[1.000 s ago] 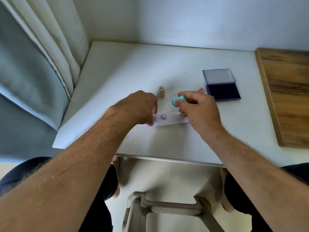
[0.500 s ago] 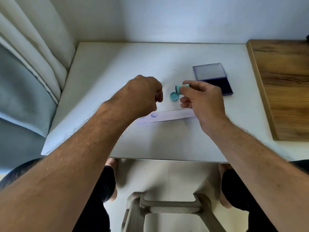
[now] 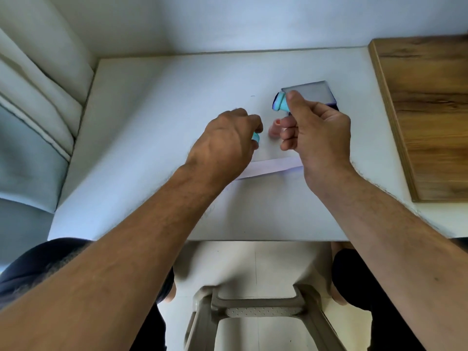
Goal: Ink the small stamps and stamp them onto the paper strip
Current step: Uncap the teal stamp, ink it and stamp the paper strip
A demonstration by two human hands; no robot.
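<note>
My right hand [image 3: 321,133] pinches a small turquoise stamp [image 3: 280,102], lifted off the table and tilted, its inked face turned to the left. Behind it lies the purple ink pad [image 3: 312,91] with its lid open, mostly hidden by the hand. My left hand [image 3: 228,143] holds the stamp's turquoise cap [image 3: 256,138] at its fingertips. A small pink stamp [image 3: 274,129] stands on the table between my hands. The white paper strip [image 3: 273,166] lies under both hands; its stamped marks are covered by my left hand.
The white table [image 3: 157,127] meets a wall at the back and a curtain [image 3: 33,110] on the left. A wooden board [image 3: 425,110] lies at the right. A plastic stool [image 3: 255,312] stands on the floor below the table's front edge.
The cap came off the turquoise stamp and went into my left hand. My right hand lifted the stamp up toward the ink pad. The camera tilted further down.
</note>
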